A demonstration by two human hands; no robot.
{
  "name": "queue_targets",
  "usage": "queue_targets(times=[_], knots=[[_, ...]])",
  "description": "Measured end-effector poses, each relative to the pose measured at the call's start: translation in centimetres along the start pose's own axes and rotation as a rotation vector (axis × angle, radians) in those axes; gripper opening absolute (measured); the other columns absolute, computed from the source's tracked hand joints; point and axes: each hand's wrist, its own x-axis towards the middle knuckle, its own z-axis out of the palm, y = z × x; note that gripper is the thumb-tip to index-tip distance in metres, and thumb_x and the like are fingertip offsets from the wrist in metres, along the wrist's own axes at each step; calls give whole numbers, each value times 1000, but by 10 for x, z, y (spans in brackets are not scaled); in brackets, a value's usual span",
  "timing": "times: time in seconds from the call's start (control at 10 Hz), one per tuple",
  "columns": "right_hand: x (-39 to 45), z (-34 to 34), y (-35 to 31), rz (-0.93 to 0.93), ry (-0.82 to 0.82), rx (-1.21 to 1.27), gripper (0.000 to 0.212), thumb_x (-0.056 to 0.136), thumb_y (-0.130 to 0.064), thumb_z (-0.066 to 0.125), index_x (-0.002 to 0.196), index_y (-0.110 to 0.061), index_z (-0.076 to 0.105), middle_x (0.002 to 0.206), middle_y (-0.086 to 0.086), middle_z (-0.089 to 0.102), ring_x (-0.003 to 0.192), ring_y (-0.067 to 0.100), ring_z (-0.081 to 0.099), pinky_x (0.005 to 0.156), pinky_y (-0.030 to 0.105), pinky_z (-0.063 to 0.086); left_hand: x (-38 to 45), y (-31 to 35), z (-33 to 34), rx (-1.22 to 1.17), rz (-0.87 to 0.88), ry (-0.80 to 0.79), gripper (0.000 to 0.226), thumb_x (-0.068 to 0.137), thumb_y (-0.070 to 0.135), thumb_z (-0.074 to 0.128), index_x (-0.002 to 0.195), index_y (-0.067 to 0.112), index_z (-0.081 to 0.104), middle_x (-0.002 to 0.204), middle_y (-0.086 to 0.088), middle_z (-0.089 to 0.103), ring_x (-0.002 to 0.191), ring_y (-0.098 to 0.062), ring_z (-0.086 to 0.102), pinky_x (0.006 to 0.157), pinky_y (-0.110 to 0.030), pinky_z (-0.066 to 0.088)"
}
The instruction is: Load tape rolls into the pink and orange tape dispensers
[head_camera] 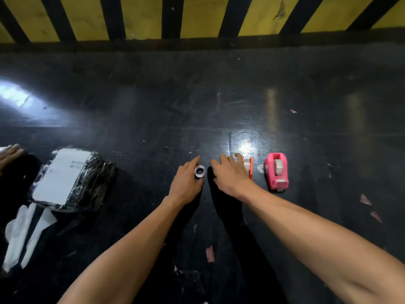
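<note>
Small tape roll sits at centre, gripped by the left hand. Orange dispenser at 3 o'clock of it, under the right hand; grasp indeterminate. Pink dispenser stands further toward 3 o'clock, on the table, roll loaded.

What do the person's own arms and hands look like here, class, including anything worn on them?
Both forearms are bare, with no sleeves, gloves or watch in view. The left hand shows nothing worn. The right hand seems to have a small gold-coloured ring on one finger, though it is too small to be sure.
</note>
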Motion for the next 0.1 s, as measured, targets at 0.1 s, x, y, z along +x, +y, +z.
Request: queue_targets(times=[0.1], knots=[[-17,-3,-5,11,86,6,40,85,-29,55,124,-19,50,117,11,57,111,35,53,107,54,27,-19,4,-2,60,13,63,69,93,25,59,154,20,26,153,-9,42,134,-33,46,106,-52,42]])
